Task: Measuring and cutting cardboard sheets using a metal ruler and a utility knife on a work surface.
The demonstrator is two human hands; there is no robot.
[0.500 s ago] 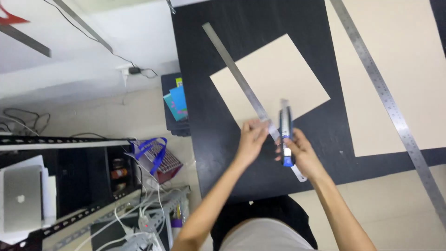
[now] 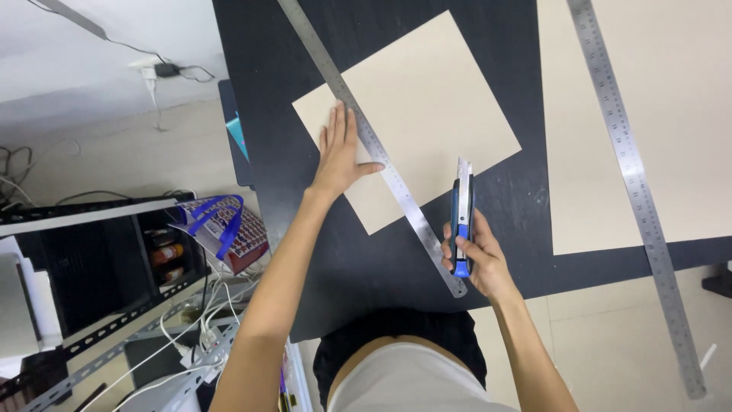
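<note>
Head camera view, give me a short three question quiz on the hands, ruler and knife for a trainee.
1. True or false: the left hand lies flat on the beige card sheet, its thumb against the steel ruler.
2. What does the right hand hold?
A. a pencil
B. a blue utility knife
C. a roll of tape
3. Fill in: the utility knife has its blade pointing ____ the person's body.

Key
1. True.
2. B; the fingers wrap around its handle, and the blade is extended.
3. Away from; the blade points up the black table, to the right of the ruler and apart from it.
</note>
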